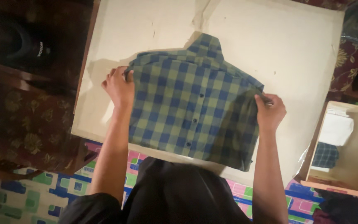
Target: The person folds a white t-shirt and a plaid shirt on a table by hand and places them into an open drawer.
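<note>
A green-and-blue checked shirt (191,99) is laid flat on a pale worktop (270,41), buttoned front up, collar pointed away from the person and hem hanging just over the near edge. It appears partly folded: the sleeves are not seen spread out, and the cloth on the right side lies doubled and darker.

The left hand (120,88) is closed on the shirt's left shoulder edge, fingers curled over the fabric. The right hand (270,111) is pinched shut on the right shoulder edge, where a small fold of cloth is gathered between the fingers. The shirt is held at both shoulders, which would keep it taut and square on the surface.

An open wooden box (353,166) is seen at the right, with a white folded cloth (337,129) and a dark checked cloth (325,155) inside it. A mat (34,195) of bright blue, green and pink squares is spread on the floor below the worktop. A dark flowered fabric (25,124) is seen at the left, and a dark object with small white lettering in the upper left corner. No packages or labels can be made out on the worktop itself.
</note>
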